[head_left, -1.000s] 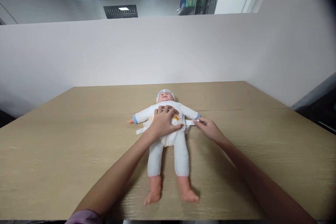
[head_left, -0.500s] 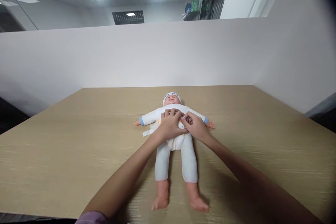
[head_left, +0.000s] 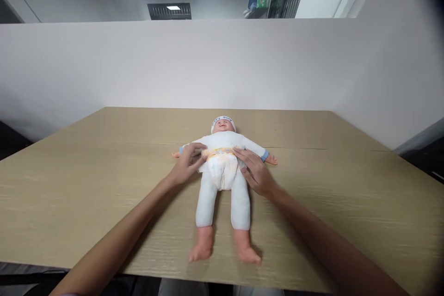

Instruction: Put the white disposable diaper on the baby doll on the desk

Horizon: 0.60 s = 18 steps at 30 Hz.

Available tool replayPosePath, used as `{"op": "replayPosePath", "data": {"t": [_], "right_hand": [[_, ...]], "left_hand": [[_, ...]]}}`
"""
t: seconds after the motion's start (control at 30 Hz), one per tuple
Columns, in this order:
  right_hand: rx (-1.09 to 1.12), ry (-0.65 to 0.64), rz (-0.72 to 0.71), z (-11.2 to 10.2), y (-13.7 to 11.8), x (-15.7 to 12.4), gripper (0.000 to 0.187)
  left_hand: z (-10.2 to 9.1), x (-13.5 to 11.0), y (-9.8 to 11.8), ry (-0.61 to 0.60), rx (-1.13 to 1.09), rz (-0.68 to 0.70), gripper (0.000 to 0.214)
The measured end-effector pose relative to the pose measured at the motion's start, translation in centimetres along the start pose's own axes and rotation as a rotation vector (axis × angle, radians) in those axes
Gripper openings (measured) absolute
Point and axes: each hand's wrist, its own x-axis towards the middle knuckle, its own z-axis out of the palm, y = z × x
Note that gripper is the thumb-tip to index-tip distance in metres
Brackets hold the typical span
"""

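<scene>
My left hand (head_left: pixel 187 164) touches one side of a white, orange-banded diaper (head_left: pixel 223 171), whether pinching it I cannot tell; my right hand (head_left: pixel 255 171) lies fingers outstretched on the other, as the white-clothed baby doll (head_left: pixel 224 138) wearing it rests face-up on a tan wood-grained table (head_left: pixel 347 171).

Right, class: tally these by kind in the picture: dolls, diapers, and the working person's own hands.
Doll: 1
Diaper: 1
Person's hands, left hand and right hand: 2
Total: 4
</scene>
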Motion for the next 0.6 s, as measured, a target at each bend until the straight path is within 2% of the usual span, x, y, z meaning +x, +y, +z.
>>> {"op": "replayPosePath", "data": {"t": [0.07, 0.17, 0.27, 0.33, 0.47, 0.6], "right_hand": [[-0.018, 0.009, 0.005, -0.1, -0.1, 0.0, 0.053], [-0.053, 0.065, 0.028, -0.5, -1.3, 0.7, 0.045], [-0.098, 0.117, 0.068, -0.7, -3.5, 2.8, 0.031], [-0.128, 0.103, 0.074, -0.5, -5.4, 4.8, 0.025], [-0.209, -0.059, 0.109, 0.9, -8.3, 9.0, 0.023], [-0.390, -0.263, 0.253, 2.7, -8.8, 11.4, 0.023]], "left_hand": [[-0.5, -0.9, -1.2, 0.014, 0.102, -0.042, 0.032], [-0.9, -1.3, -2.1, -0.029, 0.245, -0.061, 0.029], [-0.8, -1.1, -2.4, -0.023, 0.345, -0.081, 0.025], [-0.6, -1.2, -2.6, -0.001, 0.398, -0.093, 0.023], [-0.3, -1.7, -3.2, -0.009, 0.544, -0.125, 0.024], [-0.5, -1.9, -3.3, -0.066, 0.561, -0.229, 0.025]]}}
